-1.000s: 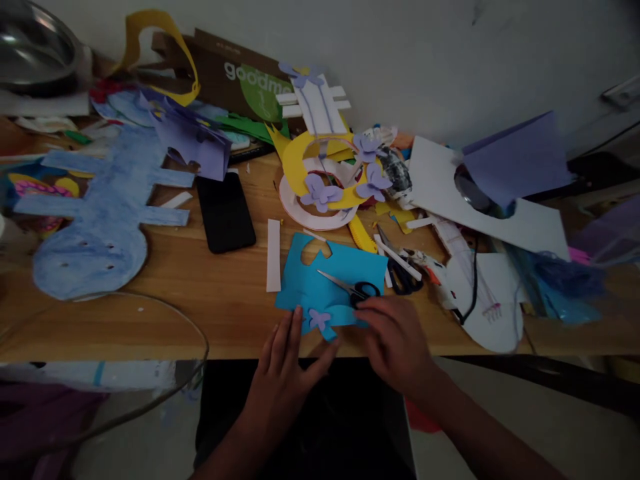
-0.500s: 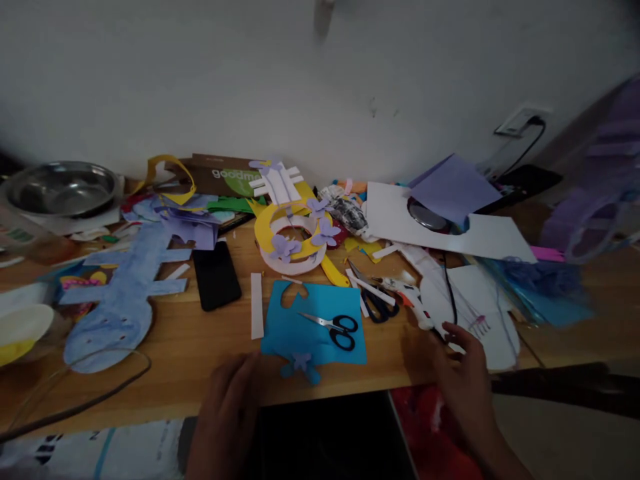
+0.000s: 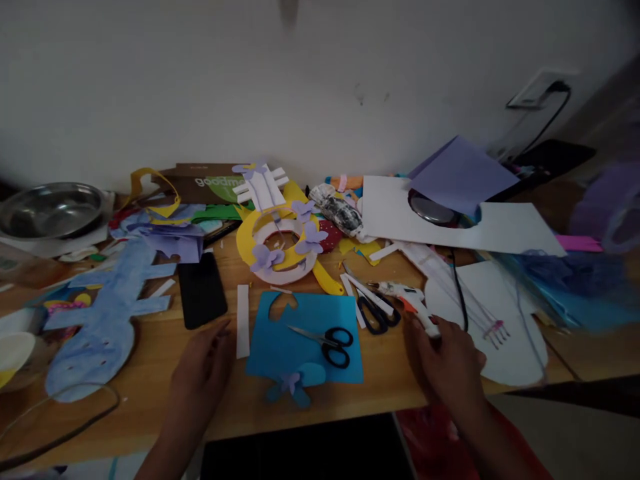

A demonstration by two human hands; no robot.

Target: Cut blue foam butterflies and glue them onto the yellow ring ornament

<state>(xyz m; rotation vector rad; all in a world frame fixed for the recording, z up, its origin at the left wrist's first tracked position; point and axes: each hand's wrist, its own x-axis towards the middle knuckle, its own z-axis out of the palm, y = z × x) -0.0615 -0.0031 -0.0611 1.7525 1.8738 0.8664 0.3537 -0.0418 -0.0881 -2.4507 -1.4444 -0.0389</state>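
My right hand (image 3: 450,363) has its thumb and fingers round the handle end of a white-and-orange hot glue gun (image 3: 407,295), whose nozzle points left on the table. My left hand (image 3: 203,367) is beside a white paper strip (image 3: 243,321), its fingers loosely bent with nothing seen in them. Between the hands lies a blue sheet (image 3: 273,343) with a round piece cut from its top edge. Black-handled scissors (image 3: 334,341) rest on that sheet. At its lower edge is a blue butterfly cutout (image 3: 313,375) with a small purple butterfly (image 3: 290,382) on it.
A second pair of scissors (image 3: 376,320) lies left of the glue gun. Behind stands a yellow ring with purple butterflies (image 3: 247,237). A black phone (image 3: 203,290), a blue painted cutout (image 3: 95,347), a metal bowl (image 3: 53,210) and a white board (image 3: 385,207) crowd the table.
My right hand has closed on the glue gun's handle. My left hand has moved up and left, nearer the phone. The camera view has shifted slightly, and the blue butterfly's wing now shows more.
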